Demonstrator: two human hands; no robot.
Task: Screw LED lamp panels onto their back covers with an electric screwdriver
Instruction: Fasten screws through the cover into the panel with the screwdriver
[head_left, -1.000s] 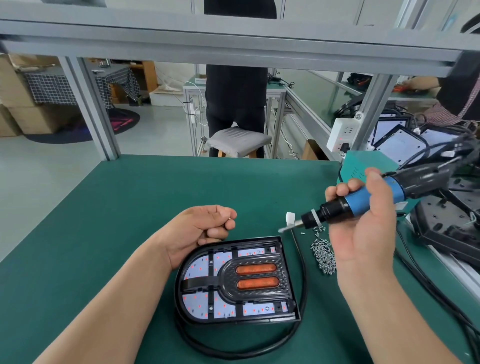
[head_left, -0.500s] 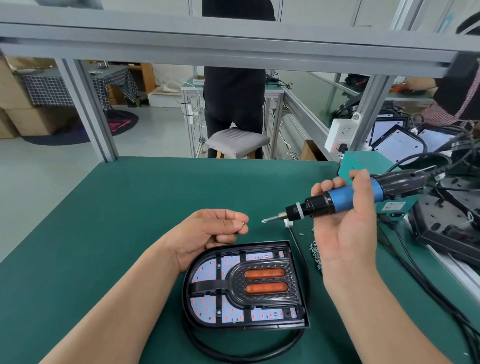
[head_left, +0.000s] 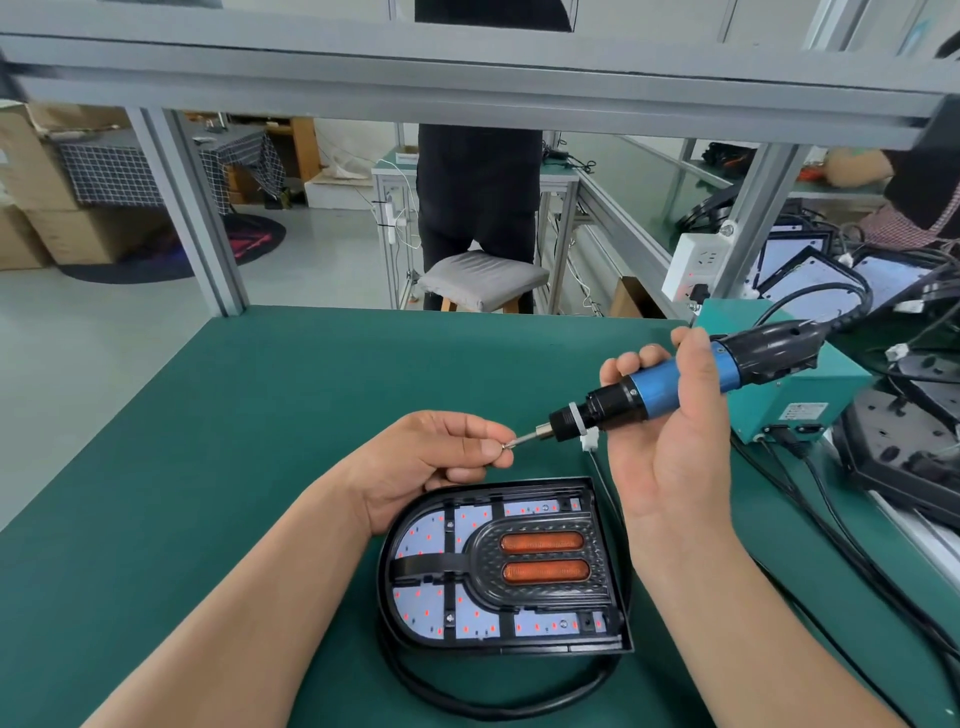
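I take the black back cover (head_left: 519, 646) as my landmark: it lies flat on the green table (head_left: 208, 467), close in front of the person, and the LED lamp panel (head_left: 423, 535) sits inside it, white with small red dots and two orange oblong windows in its middle. Both hands are raised just beyond the far edge of the cover. The left hand (head_left: 436, 457), above the far left corner, pinches between thumb and forefinger a tiny shiny piece, which I believe is a screw (head_left: 506, 445) (it is too small for me to be sure). This piece touches the tip of the bit (head_left: 525, 439). The right hand (head_left: 670, 447), above the far right corner, is curled around the blue barrel of the electric screwdriver (head_left: 654, 392), thumb across the front, and the tool is tilted down toward the left hand. A black cable (head_left: 602, 675) loops out from under the near side of the cover. To the right of the cover stands a teal box (head_left: 800, 400), and further right lie other lamps (head_left: 904, 441). Far beyond the cover, past the table edge, I see a stool (head_left: 483, 278) and a standing person (head_left: 475, 197).
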